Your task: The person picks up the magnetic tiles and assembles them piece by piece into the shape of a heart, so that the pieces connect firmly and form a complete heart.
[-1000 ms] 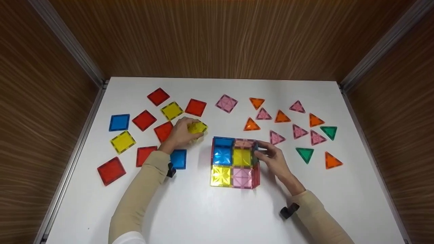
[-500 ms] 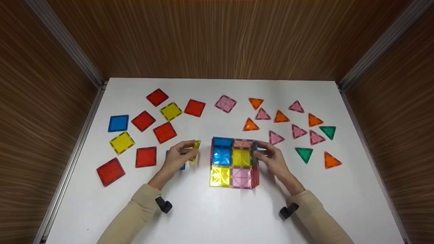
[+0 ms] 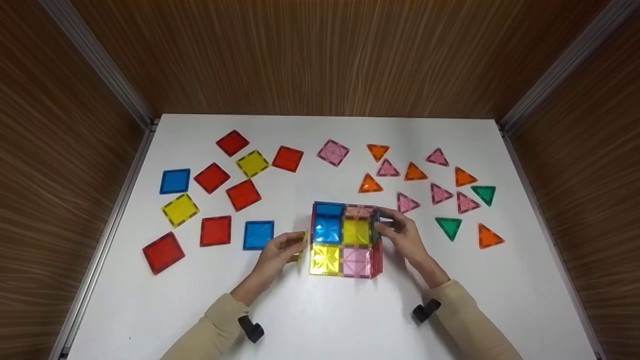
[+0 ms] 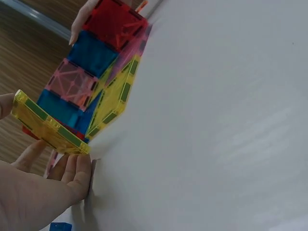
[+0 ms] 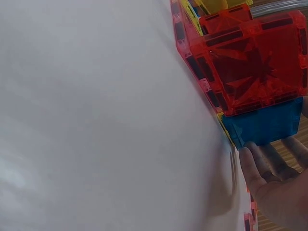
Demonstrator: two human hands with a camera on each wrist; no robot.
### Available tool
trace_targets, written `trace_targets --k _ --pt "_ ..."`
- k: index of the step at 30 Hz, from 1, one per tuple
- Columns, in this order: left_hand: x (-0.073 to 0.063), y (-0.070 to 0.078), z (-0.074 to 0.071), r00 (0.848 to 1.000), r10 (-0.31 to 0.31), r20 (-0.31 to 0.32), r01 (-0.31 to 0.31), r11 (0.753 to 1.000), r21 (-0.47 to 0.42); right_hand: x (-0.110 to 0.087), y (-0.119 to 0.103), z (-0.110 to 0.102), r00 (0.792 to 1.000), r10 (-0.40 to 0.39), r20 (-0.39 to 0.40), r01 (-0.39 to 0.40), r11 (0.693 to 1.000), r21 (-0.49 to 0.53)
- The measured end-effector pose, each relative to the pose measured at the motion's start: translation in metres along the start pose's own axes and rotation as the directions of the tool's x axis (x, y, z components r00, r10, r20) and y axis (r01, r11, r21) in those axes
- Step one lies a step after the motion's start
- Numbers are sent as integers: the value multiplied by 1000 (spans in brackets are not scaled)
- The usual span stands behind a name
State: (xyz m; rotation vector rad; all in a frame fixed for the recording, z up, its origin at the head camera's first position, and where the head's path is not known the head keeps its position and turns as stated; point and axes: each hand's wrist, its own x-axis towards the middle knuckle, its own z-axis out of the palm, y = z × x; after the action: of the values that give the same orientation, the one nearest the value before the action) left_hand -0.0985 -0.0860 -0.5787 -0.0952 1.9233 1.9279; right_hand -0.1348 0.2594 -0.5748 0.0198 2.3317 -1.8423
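Blue square tile [image 3: 258, 235] now fully uncovered; left hand [image 3: 274, 256] has shifted right, fingers pinching yellow tile [image 4: 50, 126] on edge, now just beside the tile structure [image 3: 346, 239]. Right hand [image 3: 409, 236] unmoved, thumb and fingers gripping structure's right side.

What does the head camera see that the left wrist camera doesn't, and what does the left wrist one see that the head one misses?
Only the head view: the green triangles and tan sleeves.
Only the left wrist view: the broad face of the yellow tile in the left hand; the head view catches it nearly edge-on.
Both: that tile, the left hand, part of the right hand, and the tile building.
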Motion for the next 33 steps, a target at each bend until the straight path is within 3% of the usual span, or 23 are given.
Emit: trace_targets --k 5,12,21,29,33 --pt "1 1 7 999 -21 41 23 999 -44 0 -2 1 1000 -6 0 6 1000 -14" --pt "-3 0 11 998 -54 42 55 998 -34 0 -2 0 1000 5 -6 -5 1000 0" --pt "-1 1 14 997 -38 72 42 998 -53 -1 -2 -3 1000 -14 5 14 999 40" --pt "2 4 18 996 -57 69 56 998 29 -1 1 -2 1000 -27 -11 27 999 27" --pt "3 4 19 998 -36 55 34 999 40 -2 1 -2 999 -37 -10 37 999 17"
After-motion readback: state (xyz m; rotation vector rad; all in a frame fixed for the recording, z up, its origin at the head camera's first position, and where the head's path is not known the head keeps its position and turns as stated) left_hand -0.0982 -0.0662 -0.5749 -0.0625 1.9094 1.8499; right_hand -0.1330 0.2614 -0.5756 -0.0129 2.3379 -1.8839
